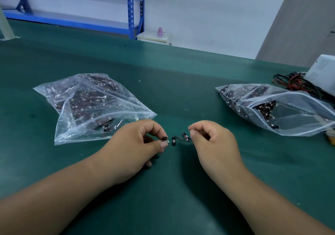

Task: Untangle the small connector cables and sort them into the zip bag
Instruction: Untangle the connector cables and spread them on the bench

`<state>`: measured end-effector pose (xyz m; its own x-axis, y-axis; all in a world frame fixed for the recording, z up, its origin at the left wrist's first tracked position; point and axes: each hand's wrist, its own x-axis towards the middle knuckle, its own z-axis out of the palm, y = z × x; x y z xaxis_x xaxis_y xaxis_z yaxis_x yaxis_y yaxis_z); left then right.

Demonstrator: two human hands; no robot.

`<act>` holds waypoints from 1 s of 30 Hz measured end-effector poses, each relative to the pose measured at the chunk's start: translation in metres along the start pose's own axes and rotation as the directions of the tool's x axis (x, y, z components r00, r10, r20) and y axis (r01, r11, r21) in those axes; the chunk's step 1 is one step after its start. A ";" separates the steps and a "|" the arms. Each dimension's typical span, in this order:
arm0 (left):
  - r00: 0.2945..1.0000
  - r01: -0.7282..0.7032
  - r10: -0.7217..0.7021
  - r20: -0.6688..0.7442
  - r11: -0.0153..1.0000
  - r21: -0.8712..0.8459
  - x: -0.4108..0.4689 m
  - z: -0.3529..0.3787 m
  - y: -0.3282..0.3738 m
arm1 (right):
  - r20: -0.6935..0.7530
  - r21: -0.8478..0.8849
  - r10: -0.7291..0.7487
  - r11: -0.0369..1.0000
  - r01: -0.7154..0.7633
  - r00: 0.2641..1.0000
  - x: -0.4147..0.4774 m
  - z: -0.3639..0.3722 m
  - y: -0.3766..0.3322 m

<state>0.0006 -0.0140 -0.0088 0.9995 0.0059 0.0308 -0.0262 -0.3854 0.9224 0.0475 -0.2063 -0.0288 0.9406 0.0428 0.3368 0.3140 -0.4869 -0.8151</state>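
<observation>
My left hand (139, 144) pinches a small black connector (164, 138) with a white tip between thumb and forefinger. My right hand (210, 140) pinches the end of a short connector cable (181, 139) with black plugs and dark red wires; its free plug hangs between my hands just above the green mat. A clear zip bag (94, 105) full of small cables lies to the left, its mouth toward my left hand. A second clear zip bag (282, 107), partly filled and gaping open, lies to the right.
The green table mat (163, 198) runs to a far edge. At the right edge stand a white box (322, 73) and a tangle of red and black wires (290, 82). Blue shelving (130, 7) stands behind the table.
</observation>
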 end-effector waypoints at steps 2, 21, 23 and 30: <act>1.000 -0.019 0.019 -0.014 1.000 0.017 0.001 0.000 0.001 | 0.028 -0.044 -0.138 0.989 0.139 0.990 -0.005 0.002 -0.004; 0.898 -0.180 0.400 -0.182 0.713 0.678 0.000 -0.028 0.002 | -0.075 0.035 -0.269 0.962 0.272 0.960 0.001 -0.002 -0.005; 0.886 -0.110 0.411 -0.212 0.633 0.766 0.005 -0.038 0.000 | -0.070 0.053 -0.194 0.979 0.198 0.978 0.006 -0.004 -0.001; 0.922 0.052 0.322 -0.216 0.449 0.892 0.014 -0.059 -0.010 | 0.100 -0.111 -0.101 0.988 0.112 0.990 0.011 -0.006 0.003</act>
<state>0.0133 0.0441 0.0048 0.9093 0.0805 0.4083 0.0556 -0.9958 0.0724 0.0579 -0.2127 -0.0251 0.9123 0.1790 0.3684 0.4011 -0.5725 -0.7151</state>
